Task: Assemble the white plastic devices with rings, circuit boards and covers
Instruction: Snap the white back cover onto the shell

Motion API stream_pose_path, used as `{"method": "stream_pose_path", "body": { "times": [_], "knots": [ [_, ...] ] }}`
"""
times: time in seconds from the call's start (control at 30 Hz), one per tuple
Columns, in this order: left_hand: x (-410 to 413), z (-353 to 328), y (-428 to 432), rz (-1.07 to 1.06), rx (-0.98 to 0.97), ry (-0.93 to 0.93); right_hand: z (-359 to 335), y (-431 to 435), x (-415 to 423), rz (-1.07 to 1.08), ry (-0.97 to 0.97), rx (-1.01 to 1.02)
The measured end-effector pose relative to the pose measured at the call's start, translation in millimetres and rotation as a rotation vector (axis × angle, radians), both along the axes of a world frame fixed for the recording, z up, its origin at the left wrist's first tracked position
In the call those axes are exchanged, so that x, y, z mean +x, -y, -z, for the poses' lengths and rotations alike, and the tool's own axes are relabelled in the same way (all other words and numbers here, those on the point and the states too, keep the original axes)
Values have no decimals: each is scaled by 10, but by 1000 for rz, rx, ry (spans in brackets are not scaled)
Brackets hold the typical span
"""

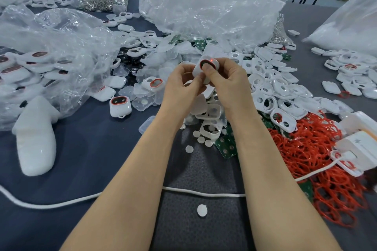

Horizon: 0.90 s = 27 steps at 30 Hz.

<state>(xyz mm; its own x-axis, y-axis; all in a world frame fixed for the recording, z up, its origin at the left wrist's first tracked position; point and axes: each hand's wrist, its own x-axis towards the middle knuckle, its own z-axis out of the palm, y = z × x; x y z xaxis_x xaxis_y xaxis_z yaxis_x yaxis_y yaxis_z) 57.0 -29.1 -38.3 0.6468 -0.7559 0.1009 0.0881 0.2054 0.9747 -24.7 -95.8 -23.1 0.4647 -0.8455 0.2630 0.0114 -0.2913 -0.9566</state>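
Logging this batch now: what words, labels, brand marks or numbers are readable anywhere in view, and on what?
Nothing here reads clearly.
White box at the right edge: small grey mark, too blurred to read.
Green circuit boards: any print too small to tell.
White device held in left hand and right hand: no lettering shows, only a red light.

The dark surface [91, 149] carries a heap of white shells [275, 91], with green boards [226, 146] and red rings [306, 149] at right. Crumpled clear bags [204, 12] lie behind and a device [120, 106] left of centre. A white cable [204, 192] crosses the front, a disc [202, 210] just beside it.
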Motion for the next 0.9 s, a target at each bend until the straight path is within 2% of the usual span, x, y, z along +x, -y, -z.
{"method": "stream_pose_path", "body": {
  "times": [0.27,0.53,0.7,0.9],
  "knots": [
    [53,26,4,-98,76,118,-23,-24,12,-107,-24,37],
    [29,24,14,-102,63,85,-27,-12,7,-63,-49,40],
    [7,1,-1,-124,111,179,-18,-15,14,-60,-61,1],
    [-5,-7,-3,-84,53,108,-12,3,8,-12,-45,16]
  ]
}}
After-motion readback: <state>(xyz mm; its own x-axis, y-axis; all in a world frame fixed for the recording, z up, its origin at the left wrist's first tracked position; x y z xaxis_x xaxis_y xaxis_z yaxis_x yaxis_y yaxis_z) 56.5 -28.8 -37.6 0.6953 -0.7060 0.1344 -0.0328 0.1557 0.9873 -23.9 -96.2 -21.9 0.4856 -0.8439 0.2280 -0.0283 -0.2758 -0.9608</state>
